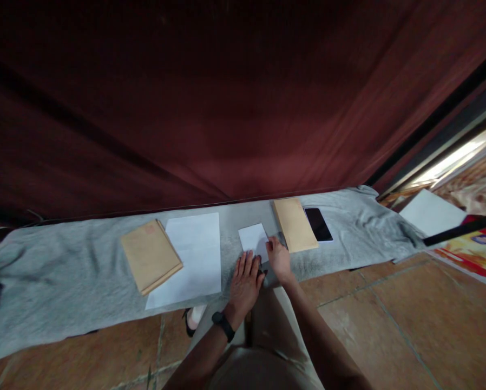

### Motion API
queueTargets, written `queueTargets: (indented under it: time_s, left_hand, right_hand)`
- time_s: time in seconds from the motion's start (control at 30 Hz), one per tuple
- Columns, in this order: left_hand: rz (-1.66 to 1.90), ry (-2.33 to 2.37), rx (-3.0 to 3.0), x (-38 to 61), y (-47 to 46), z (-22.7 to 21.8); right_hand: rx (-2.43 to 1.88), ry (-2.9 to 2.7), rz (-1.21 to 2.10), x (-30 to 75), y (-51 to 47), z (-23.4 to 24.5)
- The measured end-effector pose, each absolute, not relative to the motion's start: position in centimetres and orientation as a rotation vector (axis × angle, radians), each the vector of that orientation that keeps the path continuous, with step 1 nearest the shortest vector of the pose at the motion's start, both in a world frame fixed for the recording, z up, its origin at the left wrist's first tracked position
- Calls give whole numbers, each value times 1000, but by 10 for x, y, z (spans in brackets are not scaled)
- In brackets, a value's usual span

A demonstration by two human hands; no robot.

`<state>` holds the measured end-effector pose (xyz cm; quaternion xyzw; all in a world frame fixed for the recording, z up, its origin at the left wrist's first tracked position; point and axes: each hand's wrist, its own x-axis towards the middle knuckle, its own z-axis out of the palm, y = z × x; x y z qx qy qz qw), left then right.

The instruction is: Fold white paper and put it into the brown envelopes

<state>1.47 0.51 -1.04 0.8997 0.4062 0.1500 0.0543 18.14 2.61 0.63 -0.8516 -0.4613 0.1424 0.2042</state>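
Observation:
A small folded white paper (254,239) lies on a grey cloth (64,281) spread over the floor. My left hand (245,283), with a black band on its wrist, lies flat with fingers stretched out, its fingertips at the paper's near edge. My right hand (278,257) rests at the paper's right near corner, fingers curled down onto it. To the right of my right hand sits a brown envelope (295,223), and beside that a black phone (318,223).
On the left of the cloth lies a stack of brown envelopes (150,255) beside a large white sheet (190,259). A dark red curtain (210,97) hangs behind. Tiled floor (389,325) is in front; another white sheet (432,212) lies at the far right.

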Motion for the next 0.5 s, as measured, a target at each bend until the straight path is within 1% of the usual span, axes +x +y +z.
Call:
queueTargets:
  time_s: [0.33, 0.5]
  left_hand:
    - [460, 1240, 2756, 11, 5, -12]
    - [550, 1184, 2747, 19, 23, -7]
  right_hand:
    - [-2268, -1354, 293, 175, 13, 5]
    - [-2221, -1376, 254, 169, 4, -2]
